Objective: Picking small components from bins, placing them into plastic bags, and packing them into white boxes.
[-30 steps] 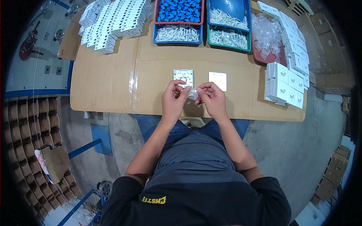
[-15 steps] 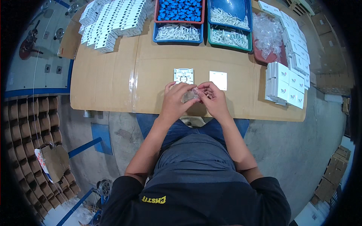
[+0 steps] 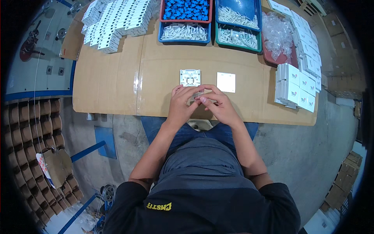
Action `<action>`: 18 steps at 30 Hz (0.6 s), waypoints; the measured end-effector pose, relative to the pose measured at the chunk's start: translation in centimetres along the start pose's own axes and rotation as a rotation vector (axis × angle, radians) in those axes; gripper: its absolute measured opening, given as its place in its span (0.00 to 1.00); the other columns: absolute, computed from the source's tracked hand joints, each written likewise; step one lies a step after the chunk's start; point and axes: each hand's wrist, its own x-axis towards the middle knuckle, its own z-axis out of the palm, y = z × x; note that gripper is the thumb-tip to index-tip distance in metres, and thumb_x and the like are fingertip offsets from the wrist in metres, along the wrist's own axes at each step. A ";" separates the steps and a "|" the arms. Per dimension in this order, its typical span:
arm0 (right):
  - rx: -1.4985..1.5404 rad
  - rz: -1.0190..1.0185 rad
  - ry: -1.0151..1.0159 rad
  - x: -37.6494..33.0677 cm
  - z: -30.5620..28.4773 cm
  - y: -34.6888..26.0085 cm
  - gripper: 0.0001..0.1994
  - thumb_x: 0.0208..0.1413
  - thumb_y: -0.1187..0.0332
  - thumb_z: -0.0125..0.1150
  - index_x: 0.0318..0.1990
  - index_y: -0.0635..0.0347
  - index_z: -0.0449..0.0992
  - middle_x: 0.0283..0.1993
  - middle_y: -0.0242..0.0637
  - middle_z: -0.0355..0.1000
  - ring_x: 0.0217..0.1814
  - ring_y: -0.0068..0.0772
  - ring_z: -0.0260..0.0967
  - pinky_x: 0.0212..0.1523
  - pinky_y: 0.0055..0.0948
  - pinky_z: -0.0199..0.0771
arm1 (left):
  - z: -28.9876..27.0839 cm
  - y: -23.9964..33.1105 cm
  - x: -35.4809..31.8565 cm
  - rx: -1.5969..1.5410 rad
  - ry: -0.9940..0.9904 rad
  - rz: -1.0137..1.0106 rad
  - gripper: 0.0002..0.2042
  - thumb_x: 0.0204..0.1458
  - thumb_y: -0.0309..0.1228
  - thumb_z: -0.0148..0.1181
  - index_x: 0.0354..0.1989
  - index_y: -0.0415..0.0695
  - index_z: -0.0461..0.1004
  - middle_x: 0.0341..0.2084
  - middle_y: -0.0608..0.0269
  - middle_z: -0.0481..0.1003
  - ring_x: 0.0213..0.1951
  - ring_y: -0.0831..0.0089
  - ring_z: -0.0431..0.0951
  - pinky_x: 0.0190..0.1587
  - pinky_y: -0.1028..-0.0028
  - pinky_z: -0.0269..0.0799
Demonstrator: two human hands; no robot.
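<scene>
Close to the table's near edge, my left hand (image 3: pixel 180 103) and my right hand (image 3: pixel 221 106) meet with fingertips together. Both are closed on a small clear plastic bag (image 3: pixel 197 94), most of it hidden behind the fingers; what is inside it I cannot make out. Just beyond my left fingers lies a square white mounting frame (image 3: pixel 190 78) with metal parts and openings. To its right, beyond my right hand, a plain white square plate (image 3: pixel 226 82) lies flat on the cardboard.
Cardboard (image 3: pixel 109 82) covers the table. Along the back stand a red tray of blue pieces (image 3: pixel 186 10), a blue tray of white plugs (image 3: pixel 184 32), and a green tray (image 3: pixel 238 38). White boxes (image 3: pixel 298 87) and crumpled clear bags (image 3: pixel 277 33) are right, stacked white units (image 3: pixel 120 23) left.
My fingers have drawn closer together over the clear bag, which shows less now. My right hand has turned, with its fingers reaching across toward the left. The frame and plate stay put.
</scene>
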 end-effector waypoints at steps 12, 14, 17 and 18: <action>-0.233 -0.161 0.237 2.2 -2.7 1.4 0.11 0.65 0.67 0.63 0.49 0.62 0.83 0.50 0.40 0.79 0.48 0.30 0.78 0.45 0.28 0.79 | 1.1 -0.7 -0.5 -0.307 0.076 -0.235 0.16 0.57 0.31 0.67 0.54 0.45 0.79 0.45 0.56 0.82 0.47 0.66 0.81 0.54 0.66 0.72; -0.276 -0.094 0.334 3.9 -5.6 2.1 0.10 0.65 0.67 0.64 0.47 0.62 0.83 0.42 0.39 0.81 0.42 0.30 0.79 0.42 0.28 0.79 | 1.6 -1.4 -1.1 -0.316 0.098 -0.311 0.15 0.63 0.33 0.63 0.55 0.42 0.78 0.43 0.56 0.81 0.45 0.70 0.81 0.49 0.70 0.75; -0.409 -0.146 0.424 7.1 -10.5 2.4 0.09 0.66 0.70 0.61 0.47 0.65 0.82 0.40 0.34 0.81 0.41 0.24 0.78 0.44 0.25 0.77 | 2.1 -2.3 -2.1 -0.522 0.067 -0.538 0.15 0.68 0.36 0.58 0.56 0.40 0.77 0.42 0.60 0.81 0.44 0.75 0.78 0.49 0.72 0.73; -0.411 -0.151 0.430 8.4 -12.4 2.8 0.09 0.66 0.70 0.61 0.47 0.65 0.82 0.40 0.34 0.81 0.41 0.24 0.78 0.44 0.25 0.77 | 2.2 -2.5 -2.3 -0.524 0.065 -0.531 0.15 0.68 0.36 0.58 0.56 0.40 0.77 0.42 0.60 0.81 0.44 0.75 0.78 0.49 0.72 0.73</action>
